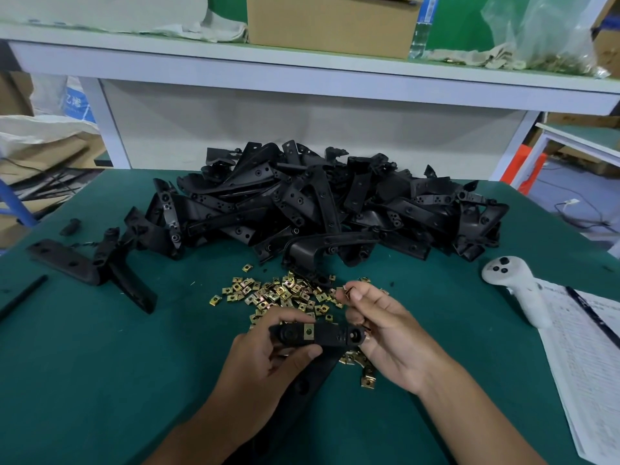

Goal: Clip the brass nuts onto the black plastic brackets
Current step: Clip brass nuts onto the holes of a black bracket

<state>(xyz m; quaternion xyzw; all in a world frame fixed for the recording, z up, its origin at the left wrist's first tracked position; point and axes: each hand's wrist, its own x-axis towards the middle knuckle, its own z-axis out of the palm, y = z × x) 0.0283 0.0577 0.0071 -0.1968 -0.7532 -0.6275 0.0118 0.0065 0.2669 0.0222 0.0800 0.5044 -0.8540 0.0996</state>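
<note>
Two hands, left (268, 350) gripping bracket (322, 333); right (385, 330) pinching half-hidden nut (347, 292)

- The table (84, 364) is covered in plain dark green.
- The brackets heaped (335, 209) toward its far edge are black, matt to slightly glossy.
- The nuts scattered (278, 293) near the middle are brass yellow with darker spots.
- The bracket (322, 335) in the hands is black and carries one brass-coloured nut (308, 331).
- The controller (513, 290) by the right edge is white with black buttons.
- The paper sheet (583, 357) at the right edge is white with fine dark print.
- The cardboard box (332, 25) on the shelf is plain brown.
</note>
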